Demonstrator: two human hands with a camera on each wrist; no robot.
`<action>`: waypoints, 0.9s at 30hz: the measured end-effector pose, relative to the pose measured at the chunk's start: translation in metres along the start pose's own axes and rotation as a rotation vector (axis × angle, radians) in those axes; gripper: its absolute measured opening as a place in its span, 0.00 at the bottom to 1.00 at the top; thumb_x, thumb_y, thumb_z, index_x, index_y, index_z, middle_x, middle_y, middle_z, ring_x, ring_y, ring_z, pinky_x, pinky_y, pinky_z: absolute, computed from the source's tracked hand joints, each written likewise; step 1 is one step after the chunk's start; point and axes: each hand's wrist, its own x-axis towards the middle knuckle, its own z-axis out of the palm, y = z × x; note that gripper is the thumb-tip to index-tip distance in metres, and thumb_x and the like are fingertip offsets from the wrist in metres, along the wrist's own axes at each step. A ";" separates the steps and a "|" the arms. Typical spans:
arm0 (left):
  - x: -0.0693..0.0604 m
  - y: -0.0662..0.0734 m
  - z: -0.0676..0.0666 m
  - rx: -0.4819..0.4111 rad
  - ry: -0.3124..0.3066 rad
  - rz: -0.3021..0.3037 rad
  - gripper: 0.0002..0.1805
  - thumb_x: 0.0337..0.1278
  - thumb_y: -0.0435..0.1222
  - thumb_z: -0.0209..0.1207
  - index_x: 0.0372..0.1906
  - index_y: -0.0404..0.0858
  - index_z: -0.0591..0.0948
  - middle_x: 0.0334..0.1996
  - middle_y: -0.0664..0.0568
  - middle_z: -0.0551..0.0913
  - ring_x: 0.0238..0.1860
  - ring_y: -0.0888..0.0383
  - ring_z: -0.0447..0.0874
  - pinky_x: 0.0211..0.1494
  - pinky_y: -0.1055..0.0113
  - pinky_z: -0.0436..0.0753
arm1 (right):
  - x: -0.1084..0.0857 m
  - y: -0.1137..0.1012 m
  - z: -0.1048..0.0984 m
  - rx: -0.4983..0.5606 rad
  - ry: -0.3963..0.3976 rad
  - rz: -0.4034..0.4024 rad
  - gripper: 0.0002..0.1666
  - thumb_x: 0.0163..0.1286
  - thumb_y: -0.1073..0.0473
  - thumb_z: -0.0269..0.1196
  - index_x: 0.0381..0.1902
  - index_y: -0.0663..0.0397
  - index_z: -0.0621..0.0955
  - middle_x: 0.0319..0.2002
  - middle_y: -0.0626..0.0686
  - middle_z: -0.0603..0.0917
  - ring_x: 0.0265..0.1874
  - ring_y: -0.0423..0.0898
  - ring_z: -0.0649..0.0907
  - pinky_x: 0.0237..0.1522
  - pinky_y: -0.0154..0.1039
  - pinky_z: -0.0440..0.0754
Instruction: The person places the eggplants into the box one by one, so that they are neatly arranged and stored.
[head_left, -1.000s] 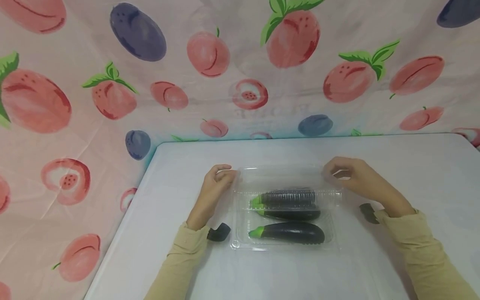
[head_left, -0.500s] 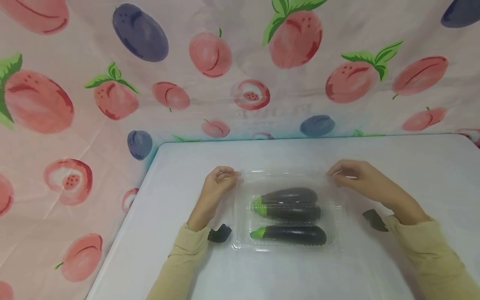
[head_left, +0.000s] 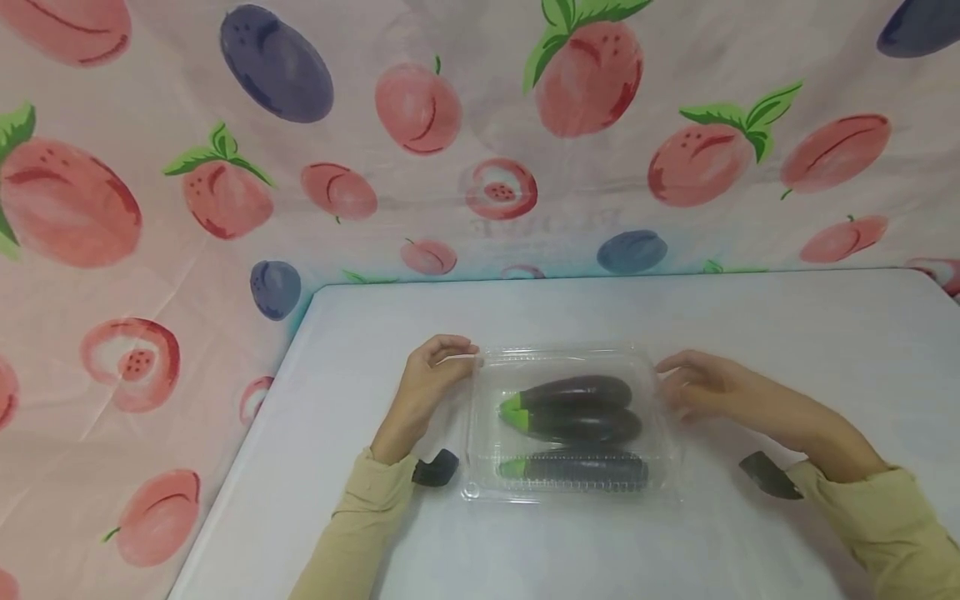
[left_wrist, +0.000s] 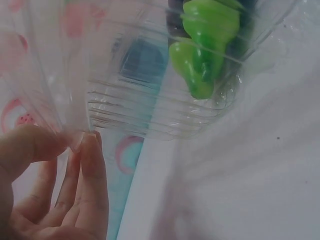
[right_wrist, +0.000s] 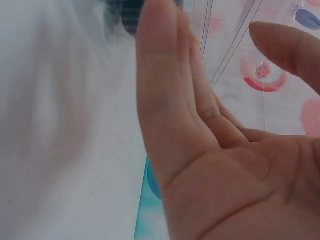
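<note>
A transparent plastic clamshell box (head_left: 480, 442) lies on the table with three dark purple eggplants inside. Two eggplants (head_left: 581, 392) lie together at the back, and one eggplant (head_left: 585, 472) lies at the front under the ribbed edge of the lid. At the back left corner, my left hand (head_left: 423, 387) pinches the box's rim between thumb and fingers; the left wrist view shows this grip beside green stem ends (left_wrist: 210, 30). My right hand (head_left: 723, 390) is at the box's right side. Its fingers are extended and the thumb stands apart in the right wrist view, with nothing pinched.
The white table (head_left: 360, 333) runs back to a curtain (head_left: 495, 125) printed with fruit. Dark pieces (head_left: 437, 468) stick out by both beige cuffs.
The lid's ribbed front edge has come forward and down over the front eggplant. My right hand has moved toward the front along the box's side and spread its fingers. My left hand stays put.
</note>
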 end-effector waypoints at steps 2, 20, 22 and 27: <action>0.000 -0.001 -0.001 0.004 -0.001 0.003 0.18 0.57 0.27 0.61 0.54 0.32 0.78 0.52 0.40 0.83 0.52 0.55 0.82 0.56 0.64 0.82 | 0.001 0.001 0.002 0.024 -0.013 -0.029 0.26 0.77 0.58 0.54 0.68 0.62 0.64 0.52 0.61 0.82 0.46 0.44 0.84 0.48 0.36 0.84; -0.010 -0.001 -0.004 0.150 0.002 -0.007 0.20 0.68 0.41 0.60 0.57 0.33 0.79 0.50 0.43 0.84 0.46 0.51 0.85 0.52 0.59 0.86 | 0.001 0.006 0.013 0.140 -0.033 -0.071 0.33 0.76 0.62 0.55 0.71 0.67 0.55 0.48 0.63 0.79 0.41 0.48 0.85 0.44 0.42 0.87; -0.014 -0.001 -0.007 0.171 -0.007 -0.006 0.20 0.68 0.42 0.60 0.58 0.34 0.78 0.51 0.43 0.84 0.47 0.51 0.85 0.53 0.59 0.86 | 0.001 0.007 0.014 0.152 -0.029 -0.081 0.33 0.76 0.63 0.55 0.71 0.67 0.55 0.48 0.62 0.79 0.41 0.46 0.85 0.44 0.42 0.87; -0.029 0.002 -0.016 0.167 -0.042 -0.063 0.22 0.68 0.42 0.60 0.60 0.34 0.77 0.52 0.43 0.84 0.49 0.52 0.85 0.54 0.59 0.85 | 0.003 0.010 0.017 0.157 -0.007 -0.073 0.32 0.76 0.62 0.55 0.71 0.65 0.57 0.48 0.59 0.79 0.44 0.42 0.84 0.46 0.40 0.87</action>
